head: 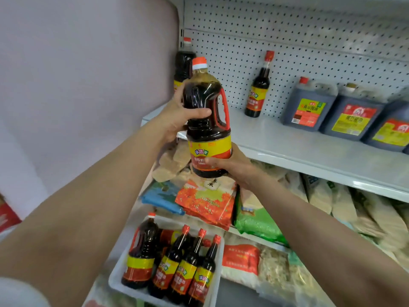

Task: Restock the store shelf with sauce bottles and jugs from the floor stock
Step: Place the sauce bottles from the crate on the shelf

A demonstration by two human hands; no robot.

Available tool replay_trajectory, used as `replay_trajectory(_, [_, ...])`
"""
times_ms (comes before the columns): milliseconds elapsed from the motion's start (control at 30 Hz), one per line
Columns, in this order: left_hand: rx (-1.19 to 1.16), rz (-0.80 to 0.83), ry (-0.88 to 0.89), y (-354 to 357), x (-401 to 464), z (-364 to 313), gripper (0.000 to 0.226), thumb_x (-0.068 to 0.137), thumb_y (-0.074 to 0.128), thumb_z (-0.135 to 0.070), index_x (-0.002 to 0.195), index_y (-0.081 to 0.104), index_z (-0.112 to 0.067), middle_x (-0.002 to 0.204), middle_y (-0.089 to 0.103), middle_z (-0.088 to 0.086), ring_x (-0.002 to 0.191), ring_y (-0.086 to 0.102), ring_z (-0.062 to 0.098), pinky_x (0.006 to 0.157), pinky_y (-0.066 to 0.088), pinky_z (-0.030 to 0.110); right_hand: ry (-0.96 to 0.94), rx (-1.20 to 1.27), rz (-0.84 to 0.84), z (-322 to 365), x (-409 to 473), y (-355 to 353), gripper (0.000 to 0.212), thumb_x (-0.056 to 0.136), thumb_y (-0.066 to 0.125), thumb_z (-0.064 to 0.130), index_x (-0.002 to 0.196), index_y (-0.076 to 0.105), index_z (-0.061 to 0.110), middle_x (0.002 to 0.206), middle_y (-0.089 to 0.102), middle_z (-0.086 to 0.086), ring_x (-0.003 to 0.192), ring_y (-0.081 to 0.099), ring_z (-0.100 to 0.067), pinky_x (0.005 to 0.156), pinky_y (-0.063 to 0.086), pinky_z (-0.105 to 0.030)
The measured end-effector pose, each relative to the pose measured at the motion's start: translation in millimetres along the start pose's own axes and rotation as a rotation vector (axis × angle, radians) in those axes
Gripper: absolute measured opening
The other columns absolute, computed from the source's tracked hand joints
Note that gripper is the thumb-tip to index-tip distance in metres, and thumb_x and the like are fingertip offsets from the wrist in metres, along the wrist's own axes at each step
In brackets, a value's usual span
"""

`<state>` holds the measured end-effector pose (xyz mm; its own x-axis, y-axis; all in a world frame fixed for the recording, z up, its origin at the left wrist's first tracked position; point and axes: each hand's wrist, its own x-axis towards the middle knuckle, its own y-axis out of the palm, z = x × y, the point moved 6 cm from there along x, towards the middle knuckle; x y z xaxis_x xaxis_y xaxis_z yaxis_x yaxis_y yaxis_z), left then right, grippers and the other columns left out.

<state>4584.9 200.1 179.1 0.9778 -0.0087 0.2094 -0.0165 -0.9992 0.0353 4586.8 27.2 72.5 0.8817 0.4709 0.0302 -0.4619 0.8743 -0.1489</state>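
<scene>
Both hands hold a dark sauce jug with an orange cap, a red side handle and a yellow-and-red label (208, 120) upright in the air in front of the left end of the white metal shelf (309, 149). The left hand (177, 116) grips the jug's upper body, thumb across the front; the right hand (230, 167) grips its labelled base from below. On the shelf, a second handled jug (183, 63) stands at the far left corner against the white pegboard back panel (287, 41), a slim dark bottle with a red cap (259, 89) stands at the rear, and square dark jugs (309, 107) line the right. Below, a white plastic tray (137, 291) carries one handled jug (141, 251) and slim red-capped bottles (188, 267), beside bagged goods (208, 202).
</scene>
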Motion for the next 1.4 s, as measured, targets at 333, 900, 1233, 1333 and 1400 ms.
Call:
replay_trajectory(333, [0.065,-0.064,-0.014,-15.1,95.2,-11.3,0.091,0.054,0.095,-0.025,0.134,0.051,-0.022,0.121,0.067,-0.005,0.113,0.063,0.016,0.102,0.049,0.047,0.041,-0.138,-0.199,36.3,81.4,-44.2,0.066,0.067,0.093,0.027,0.126,0.061,0.027,0.113,0.073,0.01,0.102,0.069,-0.005,0.085,0.052,-0.024])
replay_trajectory(900, [0.233,0.111,0.082,-49.5,215.9,36.8,0.1,0.064,0.092,-0.024,0.147,0.036,-0.027,0.131,0.053,-0.012,0.12,0.049,0.007,0.103,0.04,0.03,0.105,-0.228,-0.366,5.4,206.2,-51.0,0.107,0.048,0.1,0.037,0.138,0.046,0.02,0.128,0.065,0.003,0.118,0.063,-0.016,0.1,0.054,-0.043])
replay_trajectory(1233, [0.219,0.236,-0.01,-88.1,232.1,132.9,0.104,0.077,0.084,-0.023,0.156,0.018,-0.04,0.154,0.041,-0.002,0.133,0.045,0.009,0.101,0.044,0.023,0.005,-0.475,-0.562,4.7,245.6,-58.8,0.077,0.07,0.091,0.034,0.134,0.053,0.016,0.108,0.052,0.016,0.107,0.055,-0.01,0.087,0.047,-0.023])
replay_trajectory(1333, [0.243,0.172,-0.007,-93.4,245.1,136.7,0.103,0.079,0.083,-0.019,0.154,0.018,-0.043,0.145,0.05,-0.005,0.124,0.049,0.005,0.094,0.042,0.019,-0.002,-0.404,-0.545,-7.5,255.1,-59.9,0.077,0.077,0.086,0.038,0.142,0.047,0.025,0.119,0.057,0.012,0.116,0.056,-0.012,0.096,0.049,-0.03])
replay_trajectory(1400, [0.25,0.165,0.001,-96.2,254.3,140.2,0.101,0.079,0.082,-0.018,0.155,0.019,-0.04,0.136,0.053,-0.009,0.122,0.051,0.005,0.093,0.042,0.018,0.009,-0.316,-0.572,-15.1,259.5,-61.9,0.075,0.082,0.082,0.037,0.144,0.042,0.024,0.131,0.059,0.003,0.12,0.058,-0.013,0.101,0.051,-0.035])
